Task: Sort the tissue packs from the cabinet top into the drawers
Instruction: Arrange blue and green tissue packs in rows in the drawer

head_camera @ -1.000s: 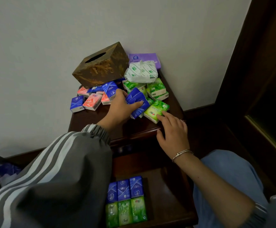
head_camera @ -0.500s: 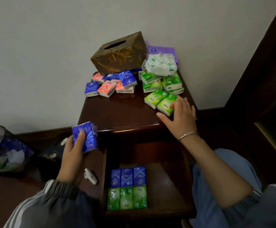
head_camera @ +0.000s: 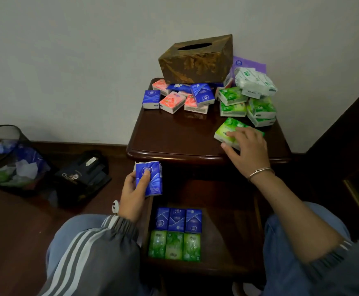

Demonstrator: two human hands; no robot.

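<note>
Sorting tissue packs
Fingers of the left hand (head_camera: 132, 195) clamp a blue pack (head_camera: 149, 178); those of the right hand (head_camera: 248, 150) curl over a green pack (head_camera: 227, 129) on the counter (head_camera: 174, 135).

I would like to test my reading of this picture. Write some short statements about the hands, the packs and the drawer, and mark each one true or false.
1. The left hand holds a blue pack. True.
2. The right hand is on a pink pack. False: it is on a green pack on the cabinet top.
3. The open drawer contains three blue packs and three green packs. True.
4. The brown tissue box stands inside the drawer. False: it stands at the back of the cabinet top, near the wall.
</note>
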